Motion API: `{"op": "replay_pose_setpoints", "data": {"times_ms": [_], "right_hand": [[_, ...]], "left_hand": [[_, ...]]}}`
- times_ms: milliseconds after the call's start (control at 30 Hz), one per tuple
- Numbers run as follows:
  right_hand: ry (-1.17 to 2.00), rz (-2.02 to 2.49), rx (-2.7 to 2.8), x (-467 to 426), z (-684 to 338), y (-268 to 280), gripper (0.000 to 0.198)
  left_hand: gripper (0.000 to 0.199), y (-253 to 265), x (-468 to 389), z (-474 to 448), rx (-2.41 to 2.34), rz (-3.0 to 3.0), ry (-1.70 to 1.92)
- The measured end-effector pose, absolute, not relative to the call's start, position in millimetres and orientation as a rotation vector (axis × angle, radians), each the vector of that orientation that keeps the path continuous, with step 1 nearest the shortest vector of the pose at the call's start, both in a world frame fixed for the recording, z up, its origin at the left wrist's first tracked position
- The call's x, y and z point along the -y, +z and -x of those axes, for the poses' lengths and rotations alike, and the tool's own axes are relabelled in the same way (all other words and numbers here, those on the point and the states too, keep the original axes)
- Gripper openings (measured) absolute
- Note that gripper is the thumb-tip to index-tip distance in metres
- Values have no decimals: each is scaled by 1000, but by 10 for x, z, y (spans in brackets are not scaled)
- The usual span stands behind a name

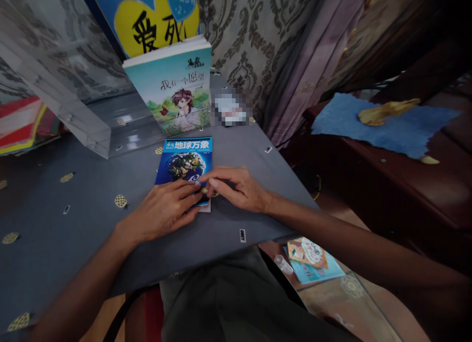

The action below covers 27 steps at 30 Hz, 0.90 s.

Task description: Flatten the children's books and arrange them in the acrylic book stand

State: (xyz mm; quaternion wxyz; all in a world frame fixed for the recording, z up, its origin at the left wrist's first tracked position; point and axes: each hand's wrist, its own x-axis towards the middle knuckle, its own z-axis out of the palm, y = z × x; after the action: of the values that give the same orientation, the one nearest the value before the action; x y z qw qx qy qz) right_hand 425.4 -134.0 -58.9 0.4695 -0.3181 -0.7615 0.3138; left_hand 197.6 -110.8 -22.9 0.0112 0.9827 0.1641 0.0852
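Observation:
A small blue book (184, 166) with a picture of the Earth on its cover lies on the grey patterned tablecloth, and a pale edge sticks out beneath its lower end. My left hand (165, 207) rests flat over the lower part of the cover, fingers stretched to the right. From the right side, my right hand (239, 187) reaches the book's right edge. Its index finger is extended near the left fingertips, and its thumb is bent apart from it. Just behind the blue book, a thicker teal book (180, 99) with a drawn child stands tilted back in a clear stand.
A big blue and yellow book (147, 22) stands at the back. The clear acrylic stand (81, 118) is left of centre, with colourful booklets (22, 123) beyond it. A blurred-out item (231, 108) lies back right. Right of the table, a blue cloth (342, 121) covers dark red furniture; books (313, 261) lie below.

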Motion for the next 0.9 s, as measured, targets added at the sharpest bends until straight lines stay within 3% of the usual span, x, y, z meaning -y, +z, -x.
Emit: {"op": "replay_pose_setpoints", "data": {"times_ms": [433,600,900], "right_hand": [[807,653,1896,1359,-4254,-606,23],[722,551,2148,1363,-4221,-627,24],[530,502,2283,1401,-4182,-581,25]], "left_hand": [[33,-219,1118,-1940,-544,-3016,201],[30,-216,1091,-1909,-564,-2950,206],[32,-405,1023,-1877,-712,-2857,441]]}}
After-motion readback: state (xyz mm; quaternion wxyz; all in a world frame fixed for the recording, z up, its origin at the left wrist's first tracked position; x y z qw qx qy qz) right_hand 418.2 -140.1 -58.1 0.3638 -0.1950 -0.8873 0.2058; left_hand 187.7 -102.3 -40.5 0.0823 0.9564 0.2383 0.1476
